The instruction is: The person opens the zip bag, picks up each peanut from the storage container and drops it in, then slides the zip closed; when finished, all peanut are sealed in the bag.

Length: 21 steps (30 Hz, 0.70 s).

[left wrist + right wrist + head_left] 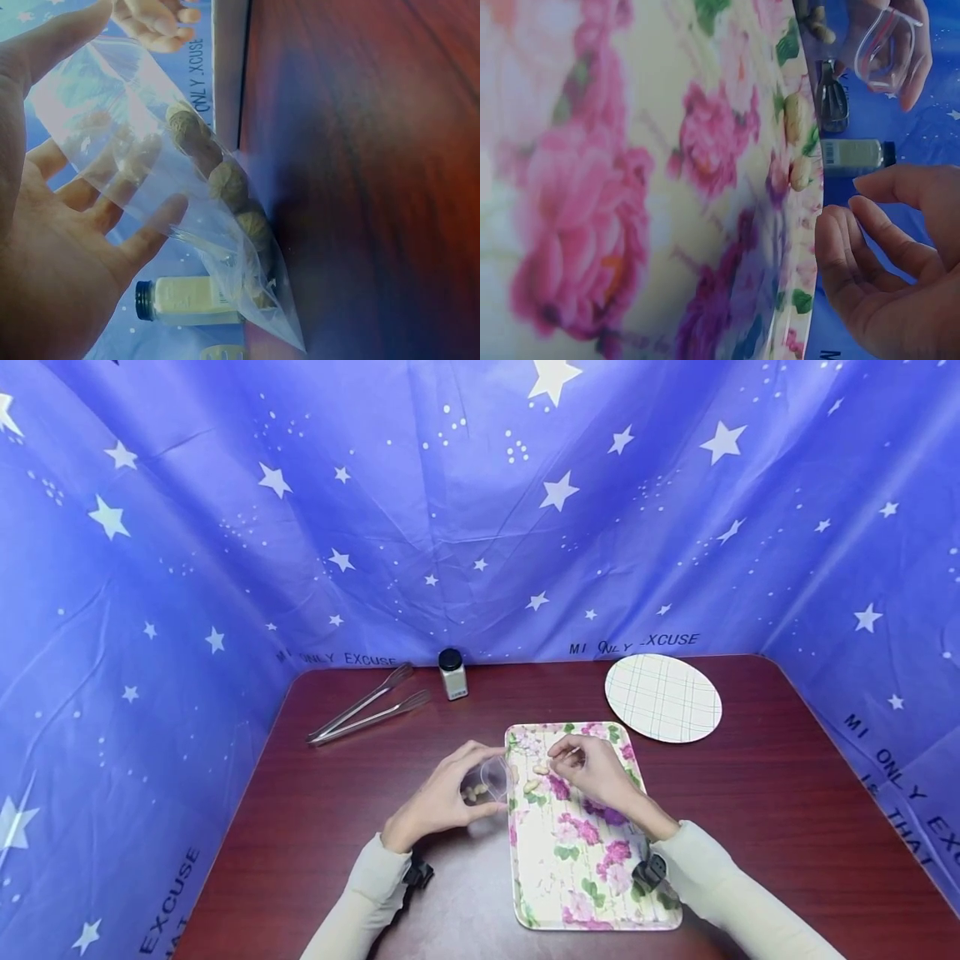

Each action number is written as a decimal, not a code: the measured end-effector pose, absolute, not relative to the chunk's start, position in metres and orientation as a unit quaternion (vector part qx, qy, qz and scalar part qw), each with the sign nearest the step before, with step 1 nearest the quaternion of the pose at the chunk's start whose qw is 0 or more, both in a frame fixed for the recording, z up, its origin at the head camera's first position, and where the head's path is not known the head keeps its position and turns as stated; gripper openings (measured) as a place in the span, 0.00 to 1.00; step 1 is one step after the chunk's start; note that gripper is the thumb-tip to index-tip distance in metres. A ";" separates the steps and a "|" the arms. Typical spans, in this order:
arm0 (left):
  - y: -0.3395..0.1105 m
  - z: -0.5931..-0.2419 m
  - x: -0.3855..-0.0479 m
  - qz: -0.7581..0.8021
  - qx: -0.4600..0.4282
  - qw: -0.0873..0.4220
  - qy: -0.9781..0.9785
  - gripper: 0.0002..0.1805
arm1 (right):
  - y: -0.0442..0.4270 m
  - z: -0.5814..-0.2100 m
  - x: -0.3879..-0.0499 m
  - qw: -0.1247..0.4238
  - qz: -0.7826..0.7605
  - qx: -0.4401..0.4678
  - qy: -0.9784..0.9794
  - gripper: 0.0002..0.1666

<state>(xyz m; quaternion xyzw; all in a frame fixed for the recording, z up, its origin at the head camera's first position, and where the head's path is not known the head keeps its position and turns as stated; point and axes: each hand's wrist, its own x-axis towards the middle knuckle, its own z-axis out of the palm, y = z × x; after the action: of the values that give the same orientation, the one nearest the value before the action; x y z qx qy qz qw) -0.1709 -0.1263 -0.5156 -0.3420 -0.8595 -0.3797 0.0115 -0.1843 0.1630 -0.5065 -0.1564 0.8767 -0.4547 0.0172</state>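
A clear plastic bag (492,779) is held by my left hand (448,789), its thumb and fingers spread round the bag's open mouth. Several peanuts (229,184) in their shells lie along the lower side of the bag in the left wrist view. My right hand (592,768) hovers over the floral tray (547,877) with fingers loosely bent. Nothing shows between its fingertips in the right wrist view. Close to that hand, two unshelled peanuts (800,172) lie on the tray near its left edge.
Metal tongs (367,710) lie spread at the back left of the dark red table (292,860). Beside them stands a jar (453,675) with a black lid. A white checked oval plate (663,697) rests at the back right. Blue star-patterned cloth (450,527) surrounds the table.
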 end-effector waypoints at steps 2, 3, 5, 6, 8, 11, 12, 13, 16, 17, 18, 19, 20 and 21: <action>-0.126 -0.515 -0.170 -0.380 -0.341 0.010 -0.860 0.44 | 0.163 -0.508 -0.186 0.023 -0.448 -0.162 0.879 0.06; -0.126 -0.515 -0.170 -0.381 -0.341 0.009 -0.859 0.44 | 0.163 -0.508 -0.187 0.029 -0.445 -0.166 0.880 0.06; -0.127 -0.514 -0.170 -0.383 -0.341 0.009 -0.858 0.44 | 0.161 -0.509 -0.188 0.046 -0.437 -0.167 0.883 0.07; -0.127 -0.513 -0.170 -0.384 -0.342 0.010 -0.858 0.44 | 0.160 -0.509 -0.189 0.055 -0.432 -0.167 0.884 0.07; -0.127 -0.513 -0.170 -0.386 -0.341 0.013 -0.857 0.44 | 0.157 -0.509 -0.190 0.072 -0.427 -0.170 0.885 0.09; -0.127 -0.513 -0.170 -0.385 -0.340 0.017 -0.858 0.44 | 0.153 -0.511 -0.192 0.081 -0.419 -0.175 0.887 0.10; -0.128 -0.513 -0.170 -0.386 -0.340 0.017 -0.858 0.44 | 0.152 -0.512 -0.192 0.082 -0.415 -0.177 0.888 0.11; -0.128 -0.513 -0.170 -0.385 -0.339 0.017 -0.858 0.44 | 0.151 -0.512 -0.193 0.081 -0.412 -0.180 0.890 0.11; -0.128 -0.513 -0.170 -0.385 -0.340 0.017 -0.858 0.44 | 0.148 -0.514 -0.194 0.081 -0.403 -0.182 0.893 0.10; -0.128 -0.514 -0.170 -0.385 -0.341 0.018 -0.857 0.44 | 0.147 -0.514 -0.194 0.080 -0.400 -0.182 0.894 0.09; -0.128 -0.513 -0.170 -0.386 -0.341 0.017 -0.857 0.44 | 0.146 -0.514 -0.194 0.079 -0.398 -0.184 0.895 0.09; -0.128 -0.513 -0.170 -0.387 -0.342 0.017 -0.856 0.44 | 0.146 -0.515 -0.194 0.077 -0.397 -0.185 0.896 0.08; -0.127 -0.513 -0.170 -0.387 -0.342 0.016 -0.856 0.44 | 0.145 -0.515 -0.194 0.075 -0.396 -0.185 0.896 0.07; -0.127 -0.513 -0.171 -0.387 -0.342 0.016 -0.856 0.44 | 0.145 -0.515 -0.193 0.071 -0.395 -0.188 0.897 0.06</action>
<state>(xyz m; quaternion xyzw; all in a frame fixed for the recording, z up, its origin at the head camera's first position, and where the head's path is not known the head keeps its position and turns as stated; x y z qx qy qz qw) -0.1708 -0.1275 -0.5132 -0.3423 -0.8559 -0.3873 0.0158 -0.1933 0.1447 -0.5150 -0.1875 0.8966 -0.3948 0.0714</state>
